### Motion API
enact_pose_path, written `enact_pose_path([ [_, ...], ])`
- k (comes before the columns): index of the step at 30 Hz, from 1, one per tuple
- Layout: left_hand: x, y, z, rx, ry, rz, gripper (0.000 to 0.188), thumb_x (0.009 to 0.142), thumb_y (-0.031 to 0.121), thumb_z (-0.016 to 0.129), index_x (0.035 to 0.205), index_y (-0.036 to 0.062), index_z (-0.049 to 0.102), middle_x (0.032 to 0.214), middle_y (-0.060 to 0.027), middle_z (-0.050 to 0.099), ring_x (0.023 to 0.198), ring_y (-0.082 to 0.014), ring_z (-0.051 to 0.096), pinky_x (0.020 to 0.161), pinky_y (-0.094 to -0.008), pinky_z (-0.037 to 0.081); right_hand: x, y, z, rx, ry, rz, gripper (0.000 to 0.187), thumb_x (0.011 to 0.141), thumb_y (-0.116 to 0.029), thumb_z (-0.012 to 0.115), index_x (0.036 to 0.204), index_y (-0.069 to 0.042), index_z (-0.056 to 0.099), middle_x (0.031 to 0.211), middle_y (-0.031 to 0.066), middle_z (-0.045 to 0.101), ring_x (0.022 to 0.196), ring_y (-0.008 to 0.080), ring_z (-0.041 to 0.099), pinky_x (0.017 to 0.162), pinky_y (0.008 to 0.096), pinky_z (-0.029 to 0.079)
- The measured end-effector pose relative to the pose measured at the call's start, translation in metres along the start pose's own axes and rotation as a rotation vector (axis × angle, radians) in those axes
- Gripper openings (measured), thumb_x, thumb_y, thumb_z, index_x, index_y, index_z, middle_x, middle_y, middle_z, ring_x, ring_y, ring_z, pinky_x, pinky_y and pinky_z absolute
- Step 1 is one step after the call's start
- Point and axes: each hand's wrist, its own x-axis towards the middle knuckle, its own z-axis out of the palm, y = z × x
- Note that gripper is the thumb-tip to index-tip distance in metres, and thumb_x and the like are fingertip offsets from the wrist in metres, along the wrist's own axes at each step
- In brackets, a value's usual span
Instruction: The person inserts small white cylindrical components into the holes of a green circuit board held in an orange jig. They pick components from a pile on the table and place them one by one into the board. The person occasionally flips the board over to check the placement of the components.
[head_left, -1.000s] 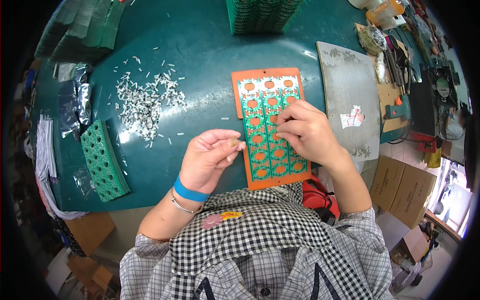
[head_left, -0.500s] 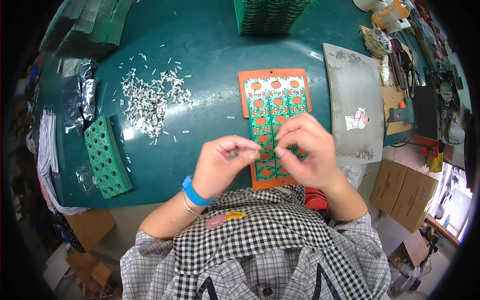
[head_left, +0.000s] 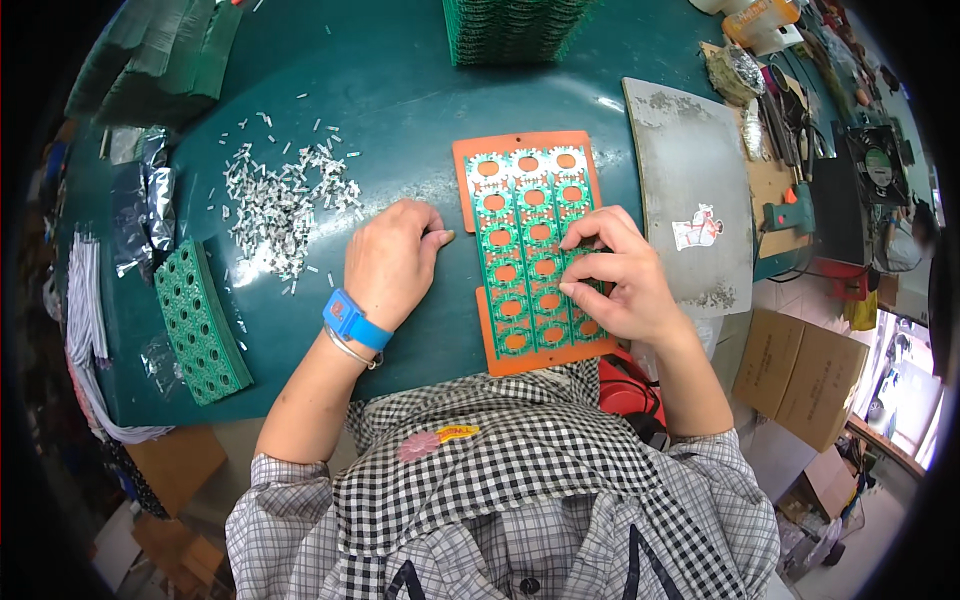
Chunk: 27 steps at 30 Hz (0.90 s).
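A green circuit board panel [head_left: 517, 232] with rows of oval holes lies on an orange backing plate [head_left: 562, 357]. My right hand [head_left: 620, 275] is over the panel's right side, thumb and a finger pinched close to its surface. Whatever lies between those fingertips is too small to make out. Left of the panel, my left hand [head_left: 392, 262] rests low over the table, fingers curled and thumb tip against a fingertip. Its grip is mostly hidden. A heap of small whitish strip-shaped pieces [head_left: 280, 205] is spread beyond my left hand.
A stack of green panels [head_left: 200, 320] sits at the left, beside white cables [head_left: 85, 300] and silvery bags [head_left: 160, 190]. More stacked boards [head_left: 510, 30] stand at the back. On the right lie a grey metal sheet [head_left: 690, 190] and tools [head_left: 800, 130].
My left hand has moved away from the panel, left and farther out onto the table. My right hand stays over the panel, its fingers slightly shifted. The whole view has shifted a little.
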Motion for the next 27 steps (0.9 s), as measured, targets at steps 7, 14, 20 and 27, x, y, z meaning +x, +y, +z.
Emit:
enact_pose_path([
  [7, 0.000, 0.001, -0.011, -0.180, -0.037, -0.102, 0.009, 0.089, 0.005, 0.071, 0.088, 0.0023, 0.062, 0.073, -0.0035, 0.057, 0.063, -0.0128, 0.054, 0.059, -0.0294, 0.045, 0.000, 0.003, 0.002, -0.014, -0.004, -0.026, 0.014, 0.067, 0.001, 0.076, 0.077, -0.004, 0.068, 0.102, 0.0074, 0.062, 0.100, 0.0290, 0.057, 0.085, 0.0395, 0.048],
  [14, -0.005, -0.006, -0.024, -1.126, -0.338, -0.409, 0.004, 0.098, 0.007, 0.063, 0.097, 0.0043, 0.059, 0.087, -0.0011, 0.060, 0.067, -0.0036, 0.043, 0.054, -0.0202, 0.035, 0.000, 0.003, 0.001, -0.024, -0.018, -0.016, 0.015, 0.066, 0.001, 0.077, 0.077, -0.005, 0.068, 0.100, 0.0065, 0.061, 0.099, 0.0282, 0.057, 0.085, 0.0392, 0.048],
  [20, -0.015, -0.005, -0.027, -1.440, -0.394, -0.487, 0.006, 0.098, 0.005, 0.063, 0.100, 0.0039, 0.058, 0.088, -0.0058, 0.064, 0.065, -0.0025, 0.044, 0.051, -0.0168, 0.030, 0.001, 0.003, 0.001, -0.040, -0.024, -0.041, 0.015, 0.065, 0.000, 0.077, 0.077, -0.006, 0.069, 0.101, 0.0068, 0.061, 0.098, 0.0281, 0.057, 0.085, 0.0391, 0.048],
  [27, -0.022, 0.003, -0.028, -1.368, -0.325, -0.521, 0.012, 0.098, 0.006, 0.061, 0.110, 0.0014, 0.061, 0.086, -0.0067, 0.064, 0.061, -0.0024, 0.041, 0.049, -0.0169, 0.028, 0.002, 0.003, 0.000, -0.037, -0.025, -0.041, 0.016, 0.065, 0.000, 0.078, 0.077, -0.006, 0.069, 0.101, 0.0068, 0.061, 0.099, 0.0282, 0.057, 0.084, 0.0390, 0.049],
])
